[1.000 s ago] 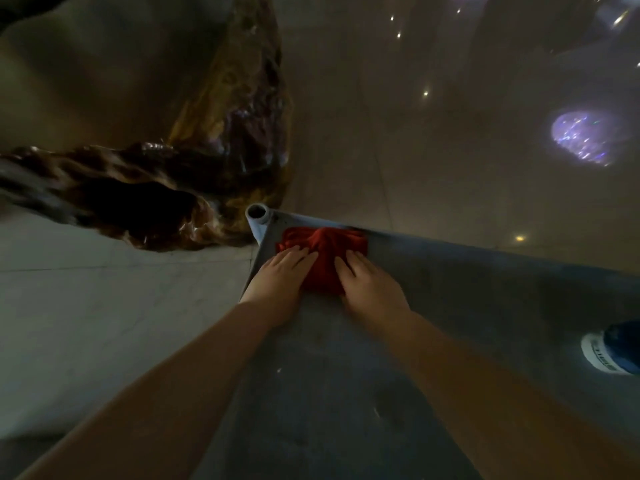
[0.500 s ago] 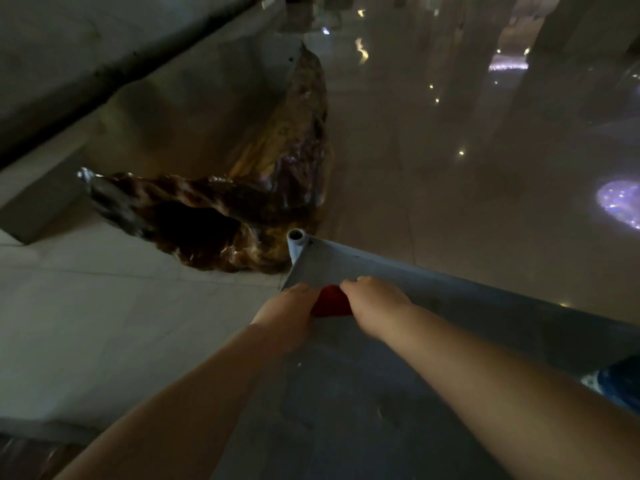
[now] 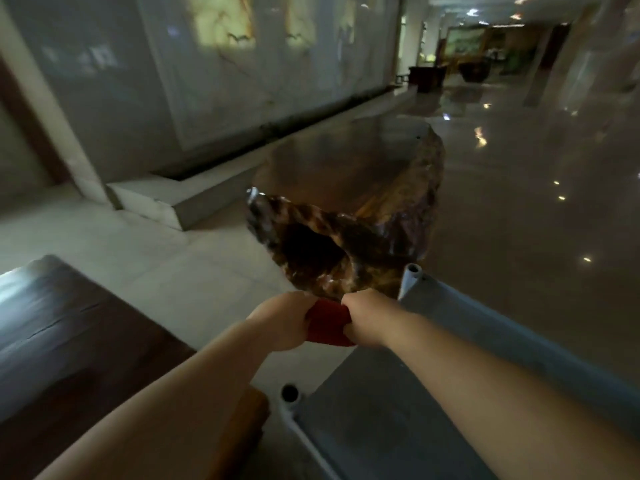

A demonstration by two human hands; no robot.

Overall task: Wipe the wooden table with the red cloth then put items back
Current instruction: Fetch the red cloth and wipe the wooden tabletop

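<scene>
Head view, dim indoor hall, polished tiled floor [image 3: 519, 202] with ceiling-light reflections.

Red cloth [image 3: 327, 323]: bunched into a compact wad, held in the air between both hands, above the near-left edge of a grey flat-topped cart or table [image 3: 398, 410]. Cannot tell whether the cloth touches that grey surface; it looks lifted off it.

Left hand [image 3: 280, 322]: fingers curled closed around the left side of the cloth, knuckles toward the camera. Right hand [image 3: 369, 320]: fingers likewise curled closed around the cloth's right side. The two fists sit close together, with only a strip of red showing between them. Both forearms are bare and reach in from the near edge.

Grey surface: tubular corner posts, one open tube end at the far corner [image 3: 413, 271], another at the near-left corner [image 3: 290, 393].

Wooden table [image 3: 346, 168]: a large glossy root-slab piece with a flat brown top and a gnarled, hollowed near end, standing on the floor just beyond the hands.

Near left: a dark wooden plank surface [image 3: 69, 323], with light glare on its far-left part.

Left: pale marble wall [image 3: 207, 81] with a low stone step [image 3: 166, 199] at its base.
</scene>
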